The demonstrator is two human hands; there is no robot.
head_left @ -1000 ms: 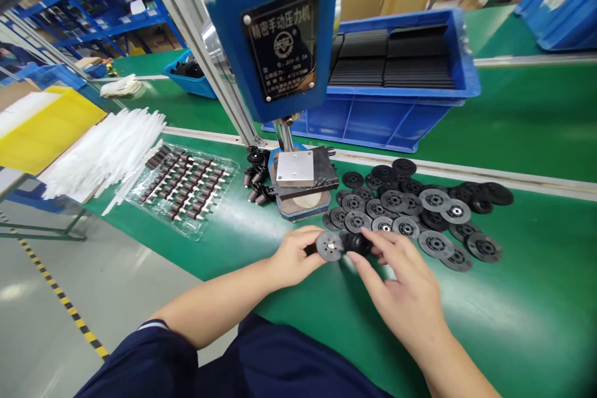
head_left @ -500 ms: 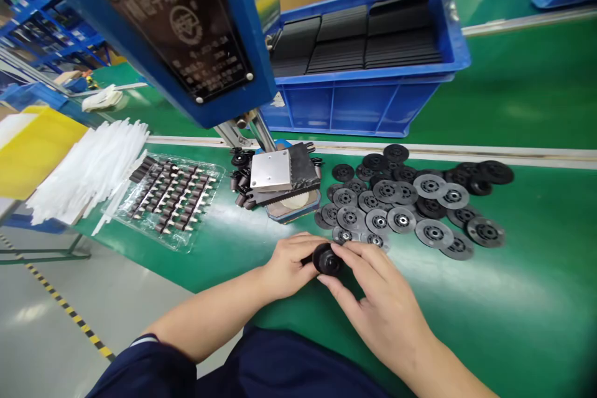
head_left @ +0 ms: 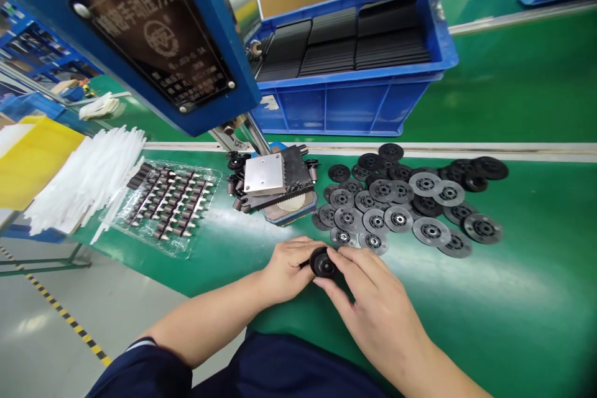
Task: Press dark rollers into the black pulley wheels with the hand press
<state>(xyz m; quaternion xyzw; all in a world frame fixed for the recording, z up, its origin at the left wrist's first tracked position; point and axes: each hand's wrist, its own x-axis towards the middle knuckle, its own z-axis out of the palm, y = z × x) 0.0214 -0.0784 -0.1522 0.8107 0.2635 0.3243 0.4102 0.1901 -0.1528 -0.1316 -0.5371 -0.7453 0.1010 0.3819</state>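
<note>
At lower centre, my left hand [head_left: 285, 272] and right hand [head_left: 380, 306] clamped on a black part [head_left: 323, 263], upper-centre blue bin [head_left: 347, 106] of plates [head_left: 333, 43], left-side clear tray [head_left: 163, 248] of brown pieces [head_left: 173, 199]

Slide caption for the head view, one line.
Left hand and right hand hold a round black part near scattered discs on a green bench.

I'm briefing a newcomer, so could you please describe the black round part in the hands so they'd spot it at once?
From the big blue press head at upper left, look down and right across the green bench. The black round part is between the left hand and the right hand. Unlike the discs lying loose beyond, it is being held.
</note>
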